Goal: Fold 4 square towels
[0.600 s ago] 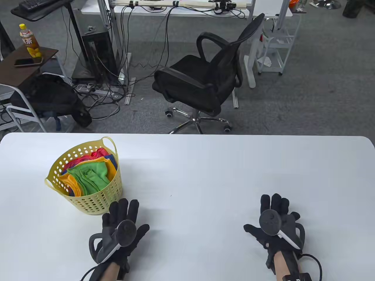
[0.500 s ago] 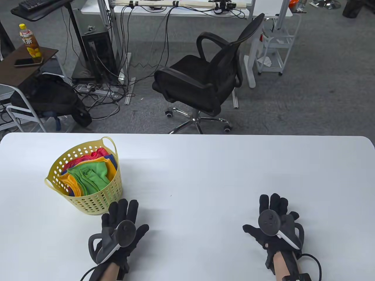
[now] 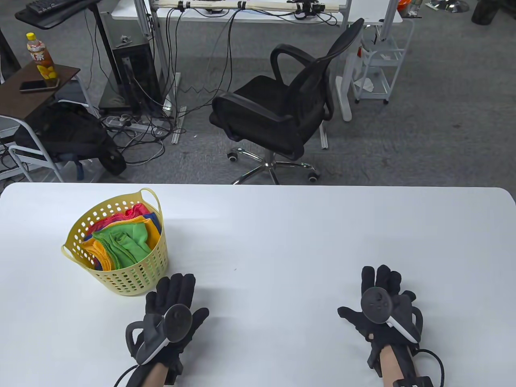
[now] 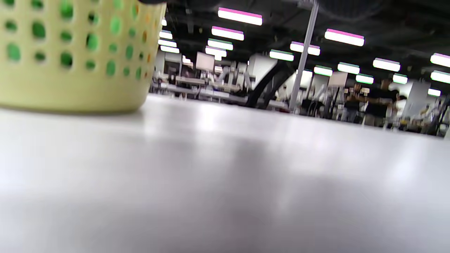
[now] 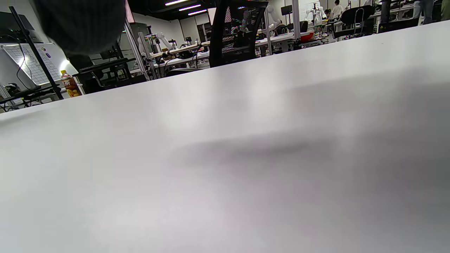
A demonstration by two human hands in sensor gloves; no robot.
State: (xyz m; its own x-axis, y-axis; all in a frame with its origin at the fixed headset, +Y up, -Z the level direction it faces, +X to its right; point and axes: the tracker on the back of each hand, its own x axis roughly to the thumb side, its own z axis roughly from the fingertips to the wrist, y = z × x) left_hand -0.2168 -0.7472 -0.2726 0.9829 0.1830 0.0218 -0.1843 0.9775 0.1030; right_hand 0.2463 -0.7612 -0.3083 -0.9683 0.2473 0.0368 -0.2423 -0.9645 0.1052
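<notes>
White table (image 3: 282, 225) fills the near half of the scene, with grey carpet and a black chair (image 3: 282, 105) beyond. Left hand (image 3: 171, 318) lies palm down near the front edge, fingers spread and flat, holding nothing. Just beyond its fingertips, slightly to its left, stands the yellow basket (image 3: 133, 278), and inside are the towels (image 3: 121, 242): green on top, orange, red and blue under it. Right hand (image 3: 381, 310) lies palm down too, fingers apart, empty, well apart from the basket.
</notes>
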